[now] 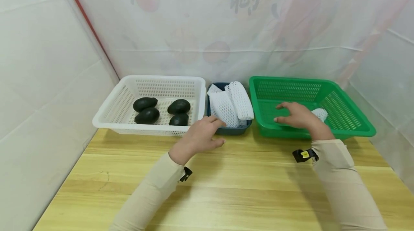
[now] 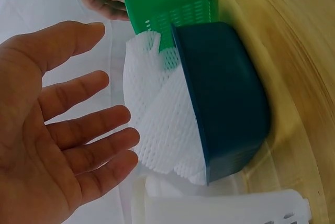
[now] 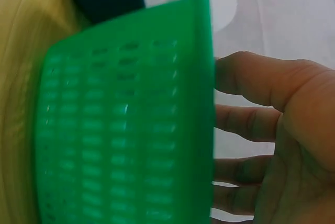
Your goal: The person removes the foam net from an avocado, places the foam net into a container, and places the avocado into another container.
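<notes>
My left hand [image 1: 202, 135] hovers at the near edge of a small dark blue basket [image 1: 226, 130], its fingers spread and holding nothing. White foam net sleeves [image 1: 224, 107] lie in that basket and stick up over its rim. Over the near rim of a green basket [image 1: 310, 134] reaches my right hand [image 1: 299, 116], its fingers apart and free of any object. Partly hidden behind the right wrist, a white net-covered item [image 1: 320, 113] lies in the green basket; its contents cannot be made out. In the right wrist view the basket wall covers the fingertips.
A white basket [image 1: 148, 127] at the left holds several dark avocados [image 1: 147, 115]. The three baskets stand in a row at the back of the wooden table [image 1: 239, 188]. Pale sheeting [image 1: 207, 26] hangs behind and at both sides.
</notes>
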The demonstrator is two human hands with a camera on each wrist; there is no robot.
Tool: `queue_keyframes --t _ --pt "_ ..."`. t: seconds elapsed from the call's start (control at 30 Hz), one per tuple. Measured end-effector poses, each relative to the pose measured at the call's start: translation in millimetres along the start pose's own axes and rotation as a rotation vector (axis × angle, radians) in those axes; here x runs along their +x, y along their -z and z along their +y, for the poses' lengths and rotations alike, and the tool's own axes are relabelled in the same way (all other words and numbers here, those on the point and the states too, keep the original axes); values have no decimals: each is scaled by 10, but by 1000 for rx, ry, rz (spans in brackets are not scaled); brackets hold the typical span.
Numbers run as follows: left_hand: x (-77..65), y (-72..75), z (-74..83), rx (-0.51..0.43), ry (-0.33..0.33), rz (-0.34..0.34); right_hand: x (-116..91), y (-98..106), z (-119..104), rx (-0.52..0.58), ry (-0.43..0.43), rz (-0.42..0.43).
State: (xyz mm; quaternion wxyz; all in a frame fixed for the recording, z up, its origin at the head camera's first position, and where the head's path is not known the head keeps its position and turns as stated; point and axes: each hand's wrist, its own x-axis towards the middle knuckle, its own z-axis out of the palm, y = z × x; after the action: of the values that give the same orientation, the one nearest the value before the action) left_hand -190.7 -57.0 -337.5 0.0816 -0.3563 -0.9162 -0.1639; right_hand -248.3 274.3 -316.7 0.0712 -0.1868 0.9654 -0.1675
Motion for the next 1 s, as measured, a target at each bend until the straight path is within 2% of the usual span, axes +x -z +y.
queue_keyframes --t 0.17,0.37,0.6,0.77,1.0 --pt "6 -52 32 4 -16 9 -17 -21 164 15 -54 -5" --pt "7 -135 83 -6 -20 -48 -37 -26 338 40 -124 -3" --pt "11 -187 114 -2 -20 -75 -52 -11 487 18 -170 15" --pt "32 -232 118 -41 -15 -96 -56 5 569 -34 -201 29" --pt "69 -297 135 -75 7 -134 -86 15 662 -46 -301 16"
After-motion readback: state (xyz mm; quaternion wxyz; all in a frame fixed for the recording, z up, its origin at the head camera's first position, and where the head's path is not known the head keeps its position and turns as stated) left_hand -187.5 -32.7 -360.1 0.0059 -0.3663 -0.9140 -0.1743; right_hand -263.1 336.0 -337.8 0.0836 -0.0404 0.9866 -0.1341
